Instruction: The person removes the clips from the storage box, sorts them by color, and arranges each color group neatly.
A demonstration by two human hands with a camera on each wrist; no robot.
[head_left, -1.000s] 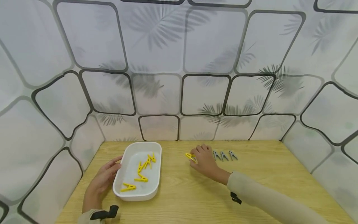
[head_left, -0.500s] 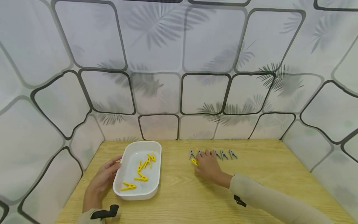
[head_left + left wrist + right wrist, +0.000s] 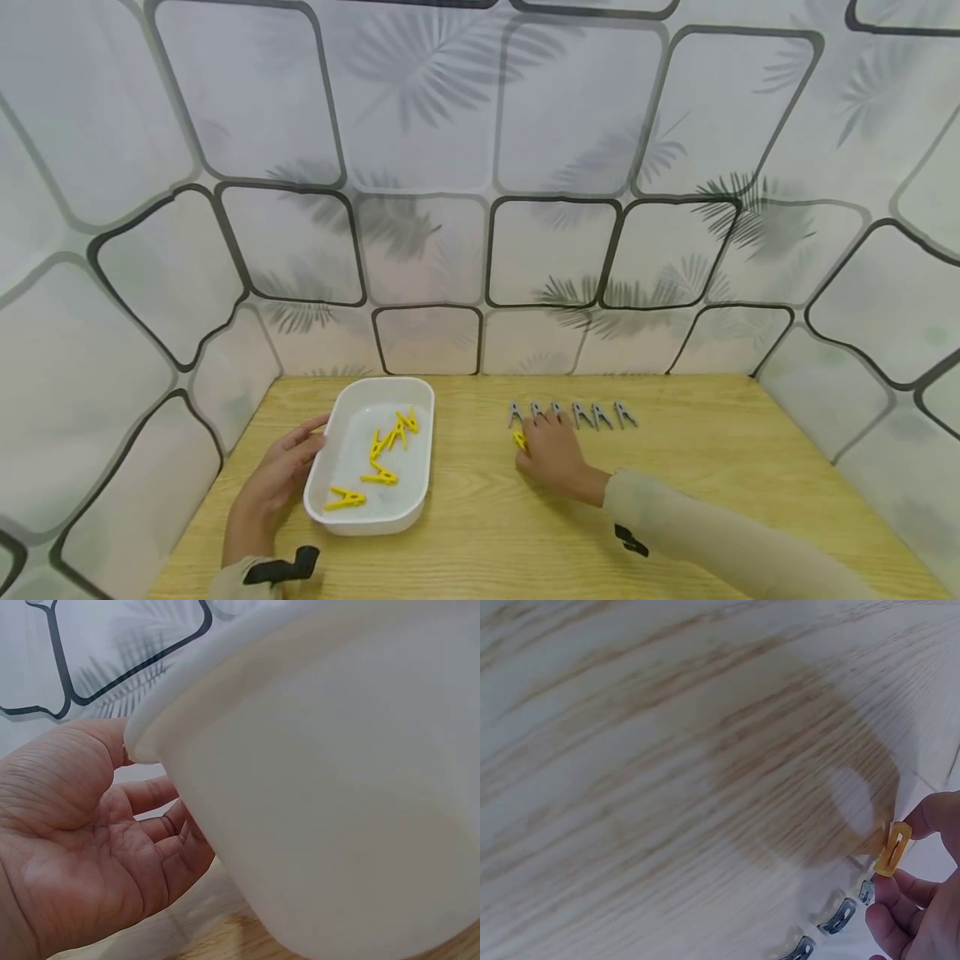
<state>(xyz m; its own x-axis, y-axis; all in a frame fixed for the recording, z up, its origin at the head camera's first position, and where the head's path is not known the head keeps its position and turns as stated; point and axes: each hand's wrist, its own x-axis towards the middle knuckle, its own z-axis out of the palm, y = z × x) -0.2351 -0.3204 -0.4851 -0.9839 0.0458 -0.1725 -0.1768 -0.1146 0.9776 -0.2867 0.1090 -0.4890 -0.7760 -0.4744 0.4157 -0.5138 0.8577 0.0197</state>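
In the head view my right hand [image 3: 553, 454] pinches a yellow clothespin [image 3: 521, 440] low over the table, just in front of a row of grey clothespins [image 3: 516, 413]. The right wrist view shows this yellow clothespin [image 3: 892, 849] between thumb and fingertip, with grey ones [image 3: 838, 916] below it. My left hand [image 3: 277, 479] rests against the left side of a white tub [image 3: 427, 467]. Its thumb touches the rim and its relaxed fingers lie along the outer wall, partly hidden behind the tub [image 3: 322, 787] in the left wrist view. Several yellow clothespins [image 3: 381, 476] lie scattered inside the tub.
Light wooden table [image 3: 480, 533] runs under everything. Patterned fabric [image 3: 420, 250] stands along its back edge and both sides. The grey row stretches right of the tub toward the back, its rightmost clothespin [image 3: 625, 414] a little apart.
My right hand has moved slightly right and toward me with the yellow clothespin, uncovering grey clothespins at the row's left end. The left hand and tub stay still.
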